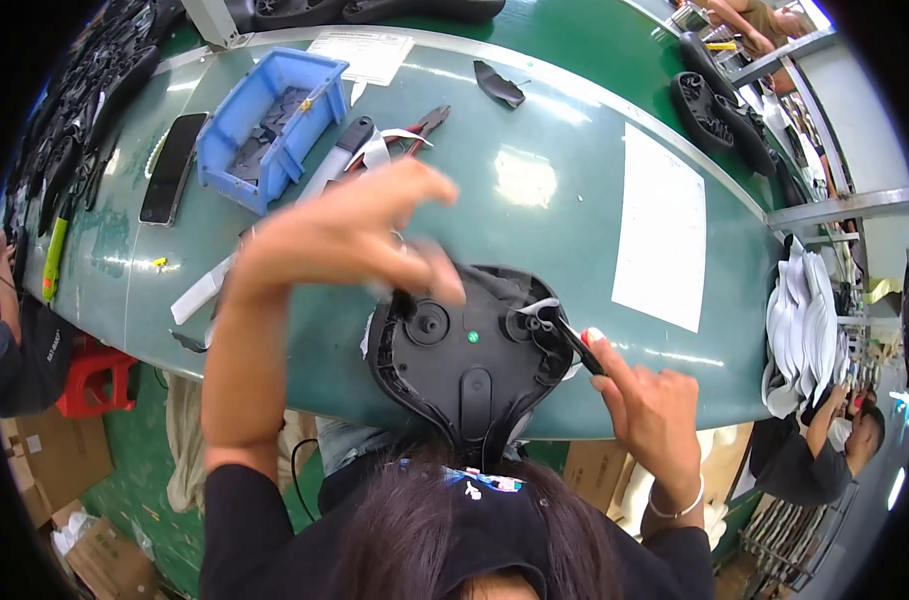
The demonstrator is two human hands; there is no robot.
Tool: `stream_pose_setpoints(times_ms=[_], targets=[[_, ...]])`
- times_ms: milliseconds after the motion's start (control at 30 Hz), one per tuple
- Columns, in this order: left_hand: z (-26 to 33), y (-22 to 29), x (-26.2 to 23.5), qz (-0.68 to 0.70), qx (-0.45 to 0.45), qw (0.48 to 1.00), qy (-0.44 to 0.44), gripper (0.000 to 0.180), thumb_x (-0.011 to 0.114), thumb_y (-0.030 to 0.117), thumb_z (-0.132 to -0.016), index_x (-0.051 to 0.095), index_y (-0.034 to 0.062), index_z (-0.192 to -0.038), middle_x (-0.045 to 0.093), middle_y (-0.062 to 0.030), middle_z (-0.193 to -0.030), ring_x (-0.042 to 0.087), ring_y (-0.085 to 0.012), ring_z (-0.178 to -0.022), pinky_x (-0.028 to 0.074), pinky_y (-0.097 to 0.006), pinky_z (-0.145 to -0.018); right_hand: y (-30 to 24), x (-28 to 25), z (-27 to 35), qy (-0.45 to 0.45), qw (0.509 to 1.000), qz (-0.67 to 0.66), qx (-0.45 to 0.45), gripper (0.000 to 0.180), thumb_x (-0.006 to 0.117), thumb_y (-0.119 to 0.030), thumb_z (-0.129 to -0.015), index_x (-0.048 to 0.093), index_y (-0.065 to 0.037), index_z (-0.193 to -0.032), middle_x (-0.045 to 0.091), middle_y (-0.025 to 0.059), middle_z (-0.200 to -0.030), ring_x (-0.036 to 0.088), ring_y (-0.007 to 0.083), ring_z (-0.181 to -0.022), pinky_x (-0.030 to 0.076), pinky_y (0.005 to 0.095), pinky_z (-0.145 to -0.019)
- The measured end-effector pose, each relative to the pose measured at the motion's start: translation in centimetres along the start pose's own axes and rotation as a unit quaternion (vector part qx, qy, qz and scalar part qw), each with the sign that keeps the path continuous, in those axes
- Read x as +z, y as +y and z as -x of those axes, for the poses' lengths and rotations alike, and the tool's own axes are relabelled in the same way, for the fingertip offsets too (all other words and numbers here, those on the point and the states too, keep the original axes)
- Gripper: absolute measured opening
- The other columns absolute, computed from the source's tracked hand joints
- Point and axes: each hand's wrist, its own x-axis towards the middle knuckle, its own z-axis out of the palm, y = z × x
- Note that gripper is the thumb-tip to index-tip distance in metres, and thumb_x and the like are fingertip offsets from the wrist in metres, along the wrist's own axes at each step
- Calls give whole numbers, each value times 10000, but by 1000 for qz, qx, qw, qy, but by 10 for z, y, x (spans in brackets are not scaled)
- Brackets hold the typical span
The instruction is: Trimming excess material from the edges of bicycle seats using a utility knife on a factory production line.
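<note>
A black bicycle saddle (444, 370) lies upside down at the table's near edge, its wide end away from me and its narrow end against my body. A small green round sticker (472, 337) marks its middle. Blurred by motion, my left hand (374, 225) is above the saddle's far left side, thumb and fingers apart around nothing visible. My right hand (649, 400) grips a slim black tool (582, 352), whose tip reaches the saddle's right edge. Beside that tip a pale grey strip (539, 308) sticks up. The tool's exact kind is unclear.
Beyond my left arm are a blue bin (274, 125) of dark scraps, a phone (174, 168) and red-handled pliers (429, 125). A yellow cutter (54, 260) lies far left. White paper (662, 225) lies right. People work at both sides; saddles (704, 110) rest beyond the table.
</note>
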Motion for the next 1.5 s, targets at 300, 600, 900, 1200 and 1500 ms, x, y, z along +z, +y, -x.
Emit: stream_pose_setpoints(times_ms=[300,600,900,1200,1500], targets=[[-80,31,65,421,-28,906,-43,233,609,235,-883,564,9,-848,576,-61,-814,540,-183,-761,437,-306,-714,12,32,12,31,999,-12,-8,480,641,-227,-838,515,-179,-1299,557,82,-569,538,268,-467,373,372,-440],[-47,47,31,319,100,747,574,79,531,12,-898,537,71,-951,583,-9,-849,529,-95,-725,452,-211,-642,-47,73,68,53,722,-625,290,502,598,-195,-911,421,-76,-1365,585,14,-682,528,75,-530,447,248,-516],[-62,-60,37,333,-191,907,172,375,610,344,-883,604,-2,-1029,649,-94,-888,615,-179,-763,487,-287,-698,95,82,-75,389,707,-531,259,192,647,-120,-834,531,-70,-979,457,-53,-714,412,31,-568,339,195,-430],[-112,-18,79,186,178,920,-295,282,664,98,-815,576,64,-1081,570,-96,-1144,570,-256,-974,495,-336,-762,308,111,-314,410,594,-630,286,263,681,-230,-827,597,-63,-1013,585,2,-854,553,110,-758,462,268,-605],[-135,-70,99,408,-58,904,114,139,532,137,-941,574,10,-978,599,-30,-864,570,-82,-734,481,-215,-619,301,101,-359,475,526,-625,328,196,644,-173,-797,582,-57,-941,586,51,-841,573,179,-578,534,302,-576]])
